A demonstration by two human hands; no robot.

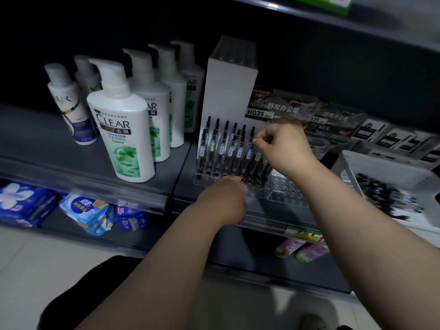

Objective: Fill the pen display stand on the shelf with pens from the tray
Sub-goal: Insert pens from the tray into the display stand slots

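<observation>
One black pen [249, 152], pinched at its top by the right hand [283, 145], over the clear pen display stand [202, 181] on the shelf [71, 148] beside CLEAR shampoo bottles [121, 129]; left hand [226, 198] at stand's front, grip indiscernible; risk: tilted entry may topple neighbouring pens [222, 146].

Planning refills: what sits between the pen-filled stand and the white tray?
Head view: a second clear stand, its visible holes empty.

Clear pen display stand [206, 178], only partly filled
Black pens [222, 147] stood upright in its rear holes; the white tray [348, 163] at right held many more
</observation>
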